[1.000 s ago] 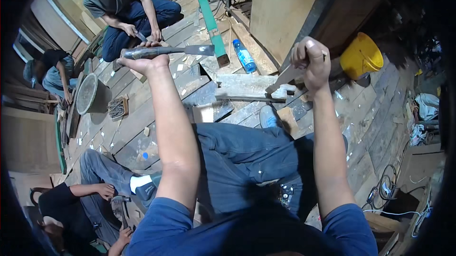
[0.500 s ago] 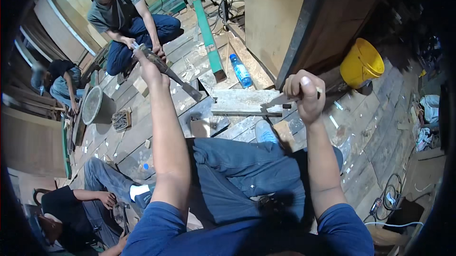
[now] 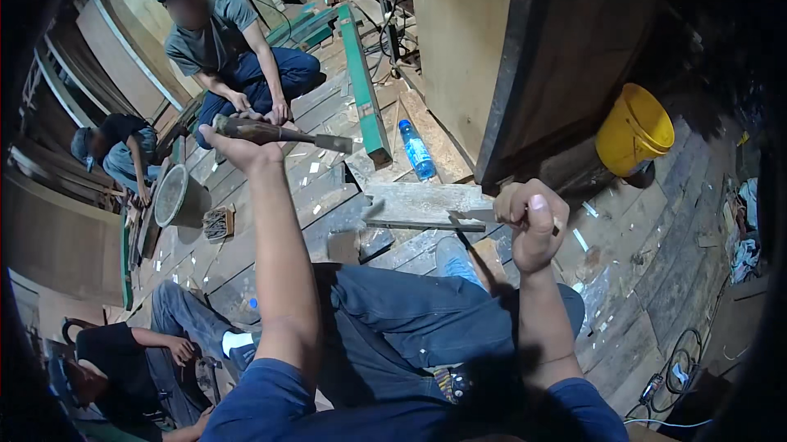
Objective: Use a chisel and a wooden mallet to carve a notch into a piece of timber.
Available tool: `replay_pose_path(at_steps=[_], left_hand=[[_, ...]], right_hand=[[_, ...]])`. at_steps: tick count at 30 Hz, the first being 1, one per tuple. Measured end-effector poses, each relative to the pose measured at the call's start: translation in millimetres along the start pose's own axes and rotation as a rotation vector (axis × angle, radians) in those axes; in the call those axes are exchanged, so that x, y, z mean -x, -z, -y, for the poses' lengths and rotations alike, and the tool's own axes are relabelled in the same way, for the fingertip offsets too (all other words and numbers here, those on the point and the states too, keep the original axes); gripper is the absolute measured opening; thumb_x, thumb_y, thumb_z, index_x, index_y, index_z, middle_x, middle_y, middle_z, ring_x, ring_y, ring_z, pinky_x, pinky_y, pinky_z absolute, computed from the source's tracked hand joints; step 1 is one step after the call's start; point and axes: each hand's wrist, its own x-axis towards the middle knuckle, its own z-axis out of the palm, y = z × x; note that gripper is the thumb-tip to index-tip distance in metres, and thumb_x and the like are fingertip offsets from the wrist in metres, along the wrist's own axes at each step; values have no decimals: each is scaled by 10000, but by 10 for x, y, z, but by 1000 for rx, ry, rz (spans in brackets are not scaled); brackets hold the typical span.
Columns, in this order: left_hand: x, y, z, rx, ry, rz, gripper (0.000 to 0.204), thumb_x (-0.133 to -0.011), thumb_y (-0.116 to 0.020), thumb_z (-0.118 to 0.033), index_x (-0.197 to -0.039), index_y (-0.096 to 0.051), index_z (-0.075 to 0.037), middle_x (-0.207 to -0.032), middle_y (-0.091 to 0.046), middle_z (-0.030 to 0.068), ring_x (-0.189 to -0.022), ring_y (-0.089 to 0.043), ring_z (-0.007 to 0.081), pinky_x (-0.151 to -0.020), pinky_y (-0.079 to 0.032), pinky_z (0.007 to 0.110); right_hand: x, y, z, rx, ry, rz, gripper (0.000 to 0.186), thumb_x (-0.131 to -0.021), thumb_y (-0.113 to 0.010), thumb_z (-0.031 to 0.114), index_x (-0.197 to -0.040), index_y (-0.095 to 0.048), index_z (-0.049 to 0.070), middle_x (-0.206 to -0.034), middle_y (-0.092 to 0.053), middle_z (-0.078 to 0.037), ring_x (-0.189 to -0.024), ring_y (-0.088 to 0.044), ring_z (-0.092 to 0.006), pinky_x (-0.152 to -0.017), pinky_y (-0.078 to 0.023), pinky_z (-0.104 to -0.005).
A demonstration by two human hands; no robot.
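My left hand point(image 3: 250, 154) is raised in front of me, closed around the handle of a chisel point(image 3: 283, 132). The chisel has a dark wooden handle and a metal blade that points right, almost level. My right hand point(image 3: 533, 221) is shut in a fist on a knife point(image 3: 475, 215). Its narrow blade sticks out to the left, above the near edge of a worn, whitish board point(image 3: 422, 200) on the floor. I cannot tell whether the blade touches the board. Most of the knife's handle is hidden in my fist.
A blue-labelled bottle point(image 3: 416, 151) and a green beam point(image 3: 362, 86) lie beyond the board. A yellow bucket point(image 3: 633, 131) stands right, a grey bucket point(image 3: 182, 196) left by a box of nails point(image 3: 218, 224). Three people sit along the left. A wooden panel point(image 3: 459, 40) rises ahead.
The chisel in my left hand has swung from slanting down to nearly level, and the left hand has turned. My right hand has lowered slightly, bringing the knife blade closer to level.
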Motion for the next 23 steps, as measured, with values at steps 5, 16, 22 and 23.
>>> replay_pose_path(at_steps=[5, 16, 22, 23], left_hand=[[-242, 211, -12, 73, 179, -101, 577, -789, -408, -611, -902, -468, -48, -825, -553, 98, -733, -548, 239, -660, -452, 387], [-263, 320, 156, 330, 200, -206, 530, -738, -335, -605, -662, -431, -90, -579, -474, 44, -552, -471, 210, -526, -387, 338], [12, 67, -24, 206, 200, -92, 521, -731, -389, -596, -721, -457, -79, -636, -504, 44, -591, -472, 204, -565, -382, 343], [97, 16, -64, 182, 189, 23, 512, -743, -396, -588, -750, -460, -80, -665, -516, 49, -601, -487, 193, -592, -392, 343]], right_hand=[[-6, 107, -32, 20, -9, -32, 401, -886, -434, 299, -592, -412, 27, -532, -439, -39, -488, -381, -98, -466, -274, -260], [29, 174, -66, -30, -51, -30, 438, -897, -456, 359, -626, -461, 14, -582, -461, -28, -547, -418, -91, -514, -320, -239], [57, 146, -45, -16, -66, -12, 465, -890, -464, 387, -630, -475, 2, -591, -470, -26, -552, -432, -94, -516, -328, -241], [70, 168, -52, -13, -73, -12, 465, -890, -464, 387, -630, -475, 2, -591, -470, -26, -552, -432, -94, -516, -328, -241]])
